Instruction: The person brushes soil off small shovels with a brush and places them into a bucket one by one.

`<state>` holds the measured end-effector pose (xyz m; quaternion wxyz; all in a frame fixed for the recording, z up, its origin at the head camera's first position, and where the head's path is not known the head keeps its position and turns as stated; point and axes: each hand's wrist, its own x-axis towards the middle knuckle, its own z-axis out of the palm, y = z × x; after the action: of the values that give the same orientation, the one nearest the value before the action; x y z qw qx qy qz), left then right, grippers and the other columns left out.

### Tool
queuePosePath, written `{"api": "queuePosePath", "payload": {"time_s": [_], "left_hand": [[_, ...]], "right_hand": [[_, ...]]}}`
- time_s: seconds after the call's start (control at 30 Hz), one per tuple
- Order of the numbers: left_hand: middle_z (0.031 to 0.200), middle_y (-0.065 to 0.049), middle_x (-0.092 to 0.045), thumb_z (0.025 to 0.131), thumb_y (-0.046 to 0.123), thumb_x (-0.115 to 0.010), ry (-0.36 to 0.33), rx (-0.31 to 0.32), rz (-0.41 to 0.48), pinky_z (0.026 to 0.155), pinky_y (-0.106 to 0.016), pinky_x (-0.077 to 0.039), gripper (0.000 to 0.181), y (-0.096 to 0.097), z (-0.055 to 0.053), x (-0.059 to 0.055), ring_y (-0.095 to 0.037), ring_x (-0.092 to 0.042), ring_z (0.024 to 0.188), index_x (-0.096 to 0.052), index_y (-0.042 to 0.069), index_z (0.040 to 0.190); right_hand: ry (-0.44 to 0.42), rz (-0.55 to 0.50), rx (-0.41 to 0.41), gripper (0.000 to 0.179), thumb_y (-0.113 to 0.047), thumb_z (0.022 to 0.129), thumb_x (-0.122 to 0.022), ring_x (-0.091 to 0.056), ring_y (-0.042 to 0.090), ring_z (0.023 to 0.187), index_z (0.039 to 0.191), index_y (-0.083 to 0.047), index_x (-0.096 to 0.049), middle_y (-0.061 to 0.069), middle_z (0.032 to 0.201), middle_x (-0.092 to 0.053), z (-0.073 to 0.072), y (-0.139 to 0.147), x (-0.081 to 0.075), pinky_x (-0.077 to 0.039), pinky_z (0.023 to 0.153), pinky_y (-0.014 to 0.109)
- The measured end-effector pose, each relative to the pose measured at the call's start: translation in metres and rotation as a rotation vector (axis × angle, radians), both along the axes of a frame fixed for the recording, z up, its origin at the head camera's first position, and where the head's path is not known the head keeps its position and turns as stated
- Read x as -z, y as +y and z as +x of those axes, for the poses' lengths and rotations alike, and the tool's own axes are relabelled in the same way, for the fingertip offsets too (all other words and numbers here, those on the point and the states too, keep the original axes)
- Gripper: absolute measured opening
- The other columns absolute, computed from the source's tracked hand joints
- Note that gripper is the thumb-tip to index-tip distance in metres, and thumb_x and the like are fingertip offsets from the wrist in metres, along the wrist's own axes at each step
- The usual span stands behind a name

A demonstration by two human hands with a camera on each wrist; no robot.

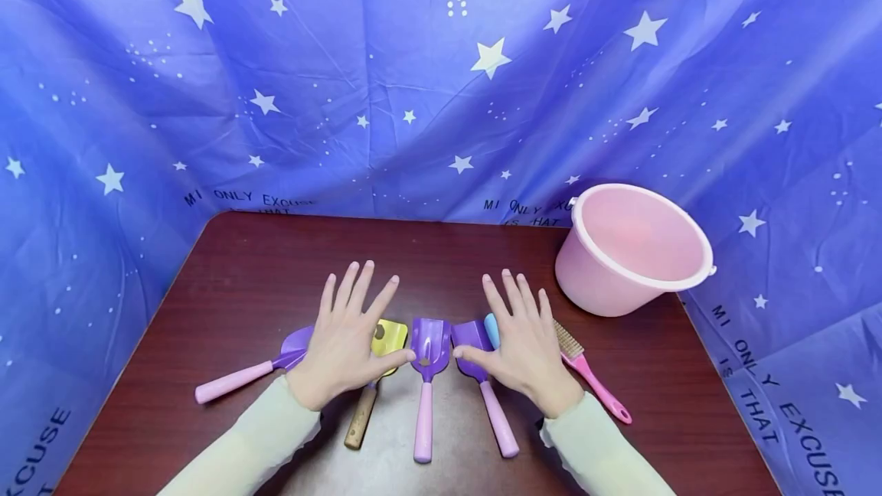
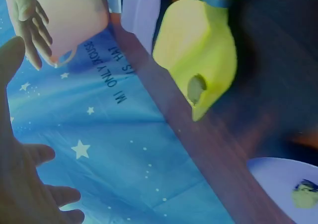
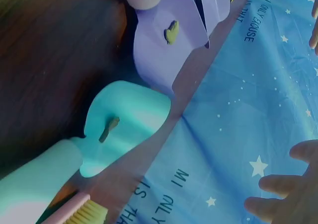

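My left hand (image 1: 344, 347) is spread with straight fingers above a purple shovel (image 1: 292, 347) and a yellow shovel (image 1: 393, 335), partly covering both. Palm down, my right hand (image 1: 530, 350) spreads over a blue shovel (image 1: 491, 329), hiding most of it. Its thumb overlaps a purple shovel (image 1: 474, 333) with a pink handle. Between the hands lies another purple shovel (image 1: 430, 343). Neither hand holds anything. Small brownish pieces or marks show on the blades, as on the yellow blade (image 2: 174, 35) in the left wrist view and the turquoise blade (image 3: 136, 107) in the right.
Right of my right hand lies a pink-handled brush (image 1: 596, 389) with tan bristles. A pink bucket (image 1: 586, 274) stands upright at the back right of the dark red-brown table (image 1: 276, 251). Blue star-printed cloth (image 1: 413, 151) hangs behind and at both sides.
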<state>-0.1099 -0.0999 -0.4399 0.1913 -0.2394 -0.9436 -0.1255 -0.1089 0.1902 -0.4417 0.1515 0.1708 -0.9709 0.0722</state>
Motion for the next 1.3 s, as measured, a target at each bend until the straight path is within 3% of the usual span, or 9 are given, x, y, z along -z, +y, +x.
{"api": "queuePosePath", "payload": {"time_s": [0.3, 0.47, 0.83, 1.07, 1.3], "left_hand": [[0.148, -0.025, -0.031, 0.076, 0.064, -0.061, 0.037, 0.086, 0.103, 0.108, -0.056, -0.021, 0.089, 0.016, -0.002, -0.003, -0.041, -0.024, 0.139, -0.039, 0.013, 0.145], [0.149, -0.024, -0.029, 0.078, 0.062, -0.061, 0.014, 0.117, 0.121, 0.107, -0.054, -0.025, 0.087, 0.025, -0.001, -0.003, -0.041, -0.026, 0.138, -0.038, 0.012, 0.145], [0.146, -0.023, -0.035, 0.078, 0.057, -0.066, 0.021, 0.167, 0.123, 0.108, -0.051, -0.026, 0.084, 0.047, -0.011, -0.010, -0.041, -0.033, 0.135, -0.041, 0.010, 0.144], [0.148, -0.020, -0.035, 0.084, 0.054, -0.062, -0.001, 0.210, 0.139, 0.108, -0.051, -0.026, 0.078, 0.064, -0.017, -0.017, -0.038, -0.030, 0.137, -0.040, 0.009, 0.144], [0.147, -0.019, -0.035, 0.085, 0.050, -0.061, 0.036, 0.239, 0.143, 0.107, -0.047, -0.029, 0.074, 0.081, -0.024, -0.025, -0.034, -0.032, 0.137, -0.041, 0.008, 0.143]], "right_hand": [[0.124, -0.083, -0.039, 0.107, -0.081, 0.069, -0.055, -0.034, 0.036, 0.134, 0.149, -0.015, -0.031, 0.017, 0.146, -0.038, 0.001, 0.020, -0.010, -0.019, 0.109, 0.052], [0.173, -0.122, -0.036, 0.104, -0.077, 0.069, -0.059, -0.037, 0.036, 0.132, 0.147, -0.011, -0.035, 0.016, 0.144, -0.042, 0.002, 0.033, -0.016, -0.023, 0.107, 0.051], [0.209, -0.132, -0.014, 0.100, -0.072, 0.069, -0.063, -0.042, 0.037, 0.128, 0.144, -0.009, -0.041, 0.018, 0.141, -0.045, 0.009, 0.061, -0.022, -0.028, 0.104, 0.050], [0.257, -0.126, -0.009, 0.097, -0.072, 0.072, -0.060, -0.045, 0.037, 0.125, 0.142, -0.007, -0.042, 0.017, 0.137, -0.049, 0.011, 0.078, -0.030, -0.031, 0.102, 0.050], [0.286, -0.160, 0.046, 0.096, -0.066, 0.067, -0.068, -0.048, 0.039, 0.120, 0.138, -0.004, -0.047, 0.021, 0.131, -0.052, 0.010, 0.095, -0.040, -0.034, 0.098, 0.052]]}}
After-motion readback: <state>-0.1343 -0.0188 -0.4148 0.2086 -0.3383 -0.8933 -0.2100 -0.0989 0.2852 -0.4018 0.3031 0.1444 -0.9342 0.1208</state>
